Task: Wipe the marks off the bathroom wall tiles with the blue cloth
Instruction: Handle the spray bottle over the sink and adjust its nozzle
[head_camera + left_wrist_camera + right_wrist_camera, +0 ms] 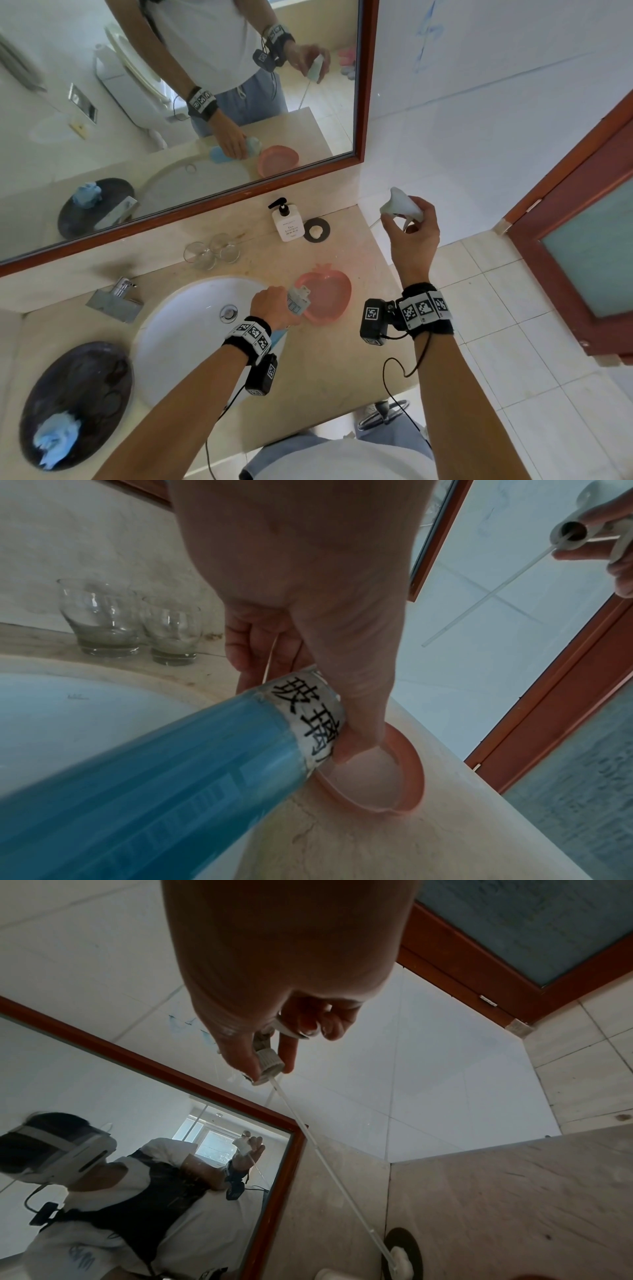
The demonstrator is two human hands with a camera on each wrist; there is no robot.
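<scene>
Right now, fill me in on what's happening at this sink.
A person stands at the bathroom counter. Their left hand grips a tilted bottle of blue liquid, its mouth over the pink dish. Their right hand holds up the unscrewed spray head, its tube dangling. The blue marks are still on the wall tiles, and the blue cloth lies untouched on the dark tray to the left of the basin.

Blue cloth (56, 438) on dark plate (102, 370) beside sink (178, 322)
</scene>
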